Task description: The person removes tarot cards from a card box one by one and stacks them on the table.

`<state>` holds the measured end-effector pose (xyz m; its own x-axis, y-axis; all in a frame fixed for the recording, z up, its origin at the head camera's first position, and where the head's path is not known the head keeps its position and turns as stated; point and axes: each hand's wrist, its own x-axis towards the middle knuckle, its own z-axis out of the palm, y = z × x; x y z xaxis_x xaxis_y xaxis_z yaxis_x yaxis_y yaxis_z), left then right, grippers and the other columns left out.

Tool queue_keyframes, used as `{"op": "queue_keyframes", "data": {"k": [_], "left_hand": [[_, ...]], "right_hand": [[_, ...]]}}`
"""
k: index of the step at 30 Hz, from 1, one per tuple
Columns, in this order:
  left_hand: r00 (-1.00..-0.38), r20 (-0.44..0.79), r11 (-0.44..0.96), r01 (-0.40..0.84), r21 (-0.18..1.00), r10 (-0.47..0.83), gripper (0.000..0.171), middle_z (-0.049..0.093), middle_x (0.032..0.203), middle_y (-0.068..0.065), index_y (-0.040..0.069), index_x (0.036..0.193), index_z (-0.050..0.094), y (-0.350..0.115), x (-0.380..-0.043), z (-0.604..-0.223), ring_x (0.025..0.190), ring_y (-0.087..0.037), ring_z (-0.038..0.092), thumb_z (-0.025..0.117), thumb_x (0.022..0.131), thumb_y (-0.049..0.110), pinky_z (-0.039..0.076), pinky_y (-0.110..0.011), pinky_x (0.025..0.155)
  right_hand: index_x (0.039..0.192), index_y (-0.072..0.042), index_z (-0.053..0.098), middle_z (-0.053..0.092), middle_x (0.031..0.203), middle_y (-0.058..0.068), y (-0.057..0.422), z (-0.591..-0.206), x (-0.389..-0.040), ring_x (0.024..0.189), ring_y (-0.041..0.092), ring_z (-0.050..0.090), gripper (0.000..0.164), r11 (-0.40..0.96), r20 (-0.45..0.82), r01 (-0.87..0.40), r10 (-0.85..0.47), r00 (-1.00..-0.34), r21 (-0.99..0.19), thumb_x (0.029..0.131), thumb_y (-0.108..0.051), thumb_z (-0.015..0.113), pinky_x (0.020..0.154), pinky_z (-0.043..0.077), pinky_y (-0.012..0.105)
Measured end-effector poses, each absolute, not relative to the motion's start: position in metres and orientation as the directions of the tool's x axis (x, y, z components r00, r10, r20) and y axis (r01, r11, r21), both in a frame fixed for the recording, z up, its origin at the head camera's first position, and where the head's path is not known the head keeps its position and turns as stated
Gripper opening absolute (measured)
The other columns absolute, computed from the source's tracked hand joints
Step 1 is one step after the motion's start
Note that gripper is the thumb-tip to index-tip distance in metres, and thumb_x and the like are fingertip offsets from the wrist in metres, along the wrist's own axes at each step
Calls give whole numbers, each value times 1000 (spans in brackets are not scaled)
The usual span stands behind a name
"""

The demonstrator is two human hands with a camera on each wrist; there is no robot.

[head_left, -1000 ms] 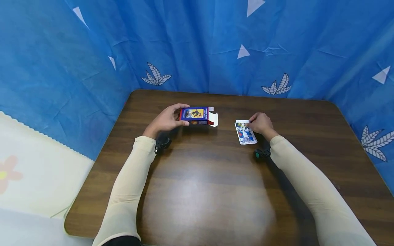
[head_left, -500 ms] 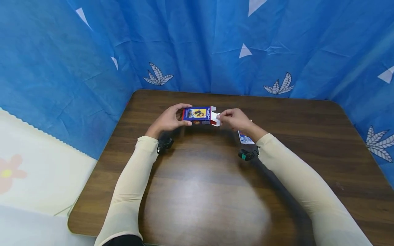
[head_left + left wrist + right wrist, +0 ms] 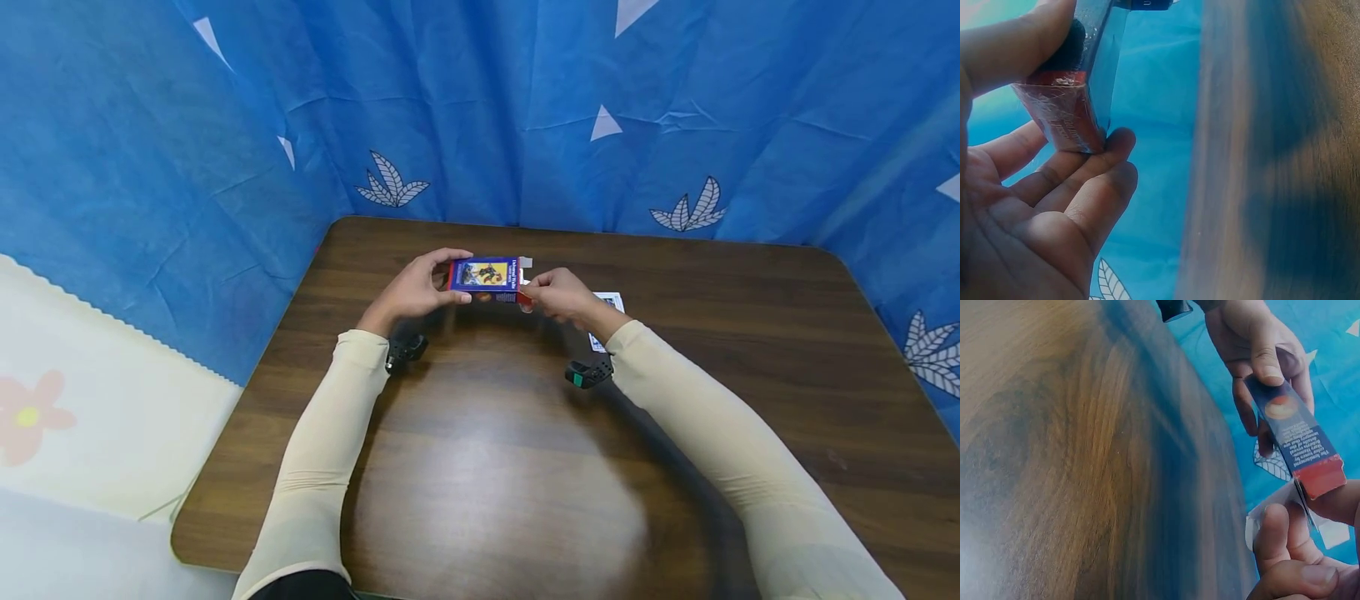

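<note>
I see "Universal Waite" on the box point(image 3: 486, 278), at three o'clock. Its side panel point(image 3: 1297, 434) says "color tones by"; the rest blurs.

Hands, two: my bare left hand point(image 3: 408, 292) and my bare right hand point(image 3: 564, 296). Cream fabric sleeves point(image 3: 318, 450) on my arms, two; black wrist-worn cameras point(image 3: 588, 374), two. Boxes, one: an oblong blue-and-red cardboard box point(image 3: 486, 273). Cards, at least one: a rectangular blue-and-white printed card point(image 3: 615, 301), my right arm hiding how many lie there. Tables, one: a brown wood-grain table point(image 3: 480, 400). On the blue fabric curtain point(image 3: 472, 67), in my head view: five white triangles point(image 3: 604, 125), three white leaf sprigs point(image 3: 391, 177). Pink flower prints point(image 3: 47, 415), one.
</note>
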<state>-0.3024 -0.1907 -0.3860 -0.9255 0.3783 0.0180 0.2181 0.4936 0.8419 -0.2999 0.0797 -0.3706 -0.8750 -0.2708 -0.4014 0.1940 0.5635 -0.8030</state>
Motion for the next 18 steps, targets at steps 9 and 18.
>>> {"op": "queue_keyframes", "data": {"k": [9,18], "left_hand": [[-928,18,477,208,854,372,67,49,139,-8,23,139,52,-196,-305,-386,118,-27,54,82,80,33,50,-41,104],[-930,2,473,189,861,368,69,48,140,-7,24,140,51,-197,-306,-386,119,-26,53,82,79,35,50,-40,104]], "right_hand": [[100,-4,68,65,93,16,99,-368,-301,48,11,35,29,500,-358,200,-242,-902,-843,98,-32,60,42,27,22],[112,1,64,60,94,10,116,-367,-302,52,12,37,37,504,-389,240,-213,-896,-829,99,-32,59,45,31,23]]}}
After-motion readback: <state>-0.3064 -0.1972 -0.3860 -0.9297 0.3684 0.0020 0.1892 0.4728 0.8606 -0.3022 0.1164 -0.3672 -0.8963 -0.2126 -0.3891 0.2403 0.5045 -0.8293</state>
